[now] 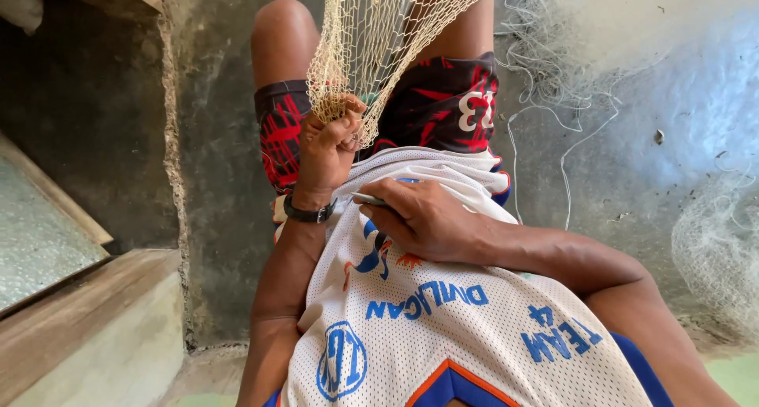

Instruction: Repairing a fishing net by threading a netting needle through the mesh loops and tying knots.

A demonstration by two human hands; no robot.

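Head view shows the left hand [326, 150] clenching the cream fishing net [371, 43] running up and away, while the right hand [423, 217], just beside and below, pinches a slim netting needle [370, 200] pointing leftward.

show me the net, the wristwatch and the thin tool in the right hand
net [371, 51], head view, on the cream mesh above the left fist
wristwatch [308, 212], head view, on its dark band
thin tool [368, 199], head view, on its exposed tip

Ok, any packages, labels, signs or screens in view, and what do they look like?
No packages, signs or screens.
Jersey: on the person's torso, white mesh, blue lettering and a round blue badge.
Shorts: on the thighs, dark with red streaks, a white printed number.
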